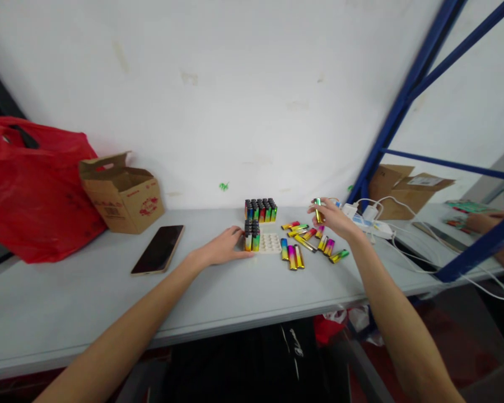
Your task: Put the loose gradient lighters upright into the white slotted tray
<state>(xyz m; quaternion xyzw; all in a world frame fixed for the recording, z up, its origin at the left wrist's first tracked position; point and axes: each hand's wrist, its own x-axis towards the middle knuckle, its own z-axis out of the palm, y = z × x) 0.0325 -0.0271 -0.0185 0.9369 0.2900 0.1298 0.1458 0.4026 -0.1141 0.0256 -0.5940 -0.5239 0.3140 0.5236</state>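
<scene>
My right hand (330,216) is raised above the right side of the table, its fingers closed on a shiny green and gold lighter (318,214). My left hand (229,245) grips the left edge of a white plastic tray (270,244) with round holes. Black-topped lighters (252,236) stand upright in the tray's left part; holes show on its right. Behind it, a block of upright lighters (261,210) stands close to the wall. Loose coloured lighters (306,235) lie scattered right of the tray, with several (293,256) close together near its front right corner.
A phone (158,249) lies to the left. Behind it are an open cardboard box (124,196) and a red plastic bag (37,190). Rightward are a power strip with white cables (372,224), a blue metal frame (403,106), another box (405,193) and another person's arm (493,229).
</scene>
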